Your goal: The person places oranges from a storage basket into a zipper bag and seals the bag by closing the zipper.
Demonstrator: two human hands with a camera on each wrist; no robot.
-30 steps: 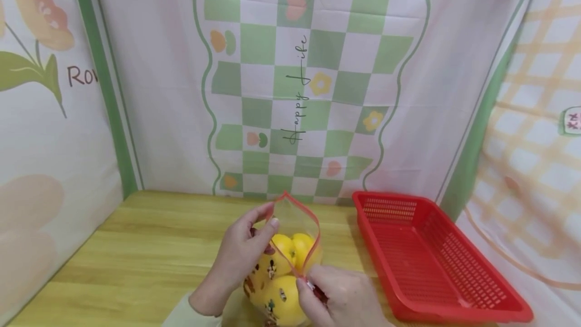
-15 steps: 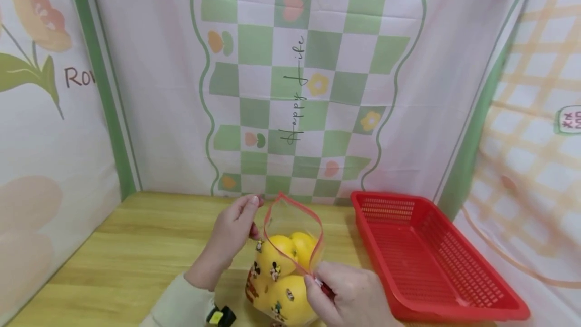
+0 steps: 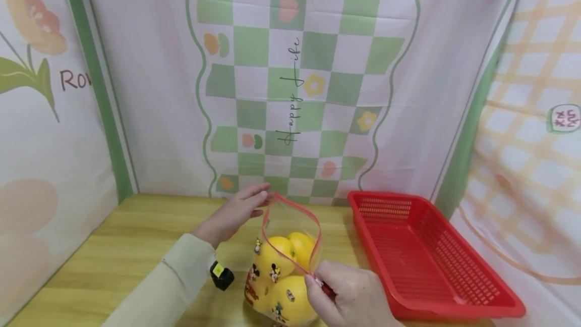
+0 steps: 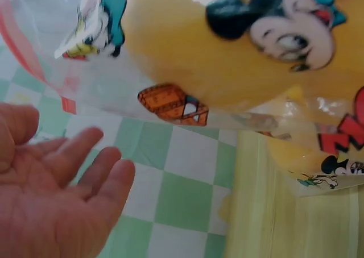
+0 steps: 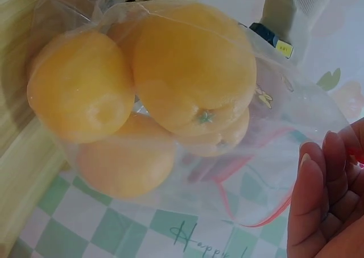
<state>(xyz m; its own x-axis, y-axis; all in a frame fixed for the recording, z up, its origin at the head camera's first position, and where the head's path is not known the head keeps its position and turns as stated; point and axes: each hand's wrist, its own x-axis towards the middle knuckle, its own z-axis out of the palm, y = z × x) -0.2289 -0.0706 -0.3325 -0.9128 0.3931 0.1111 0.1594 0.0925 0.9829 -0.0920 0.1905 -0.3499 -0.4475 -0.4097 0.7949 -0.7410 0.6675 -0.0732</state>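
Note:
A clear zip bag point(image 3: 251, 289) with cartoon prints and a red zip edge point(image 3: 320, 231) stands on the table, its mouth spread apart. Inside are several oranges point(image 3: 299, 246); the right wrist view shows one orange point(image 5: 196, 65) with a green stem end. My right hand point(image 3: 349, 294) pinches the bag's near corner at the zip; whether it also holds a slider is hidden. My left hand point(image 3: 236, 213) is beside the far corner of the mouth, fingers extended. In the left wrist view, a gap separates that left hand point(image 4: 62, 195) from the bag.
To the right stands a red plastic basket point(image 3: 422, 246) with perforated walls. The wooden table point(image 3: 150, 251) ends at a green-checked cloth backdrop point(image 3: 290, 115). A small black device point(image 3: 222, 275) with a yellow label sits by my left sleeve.
My left hand has let go of the bag's rim, drawn back left, then moved forward to the far corner. The right hand keeps its grip, shifted slightly right.

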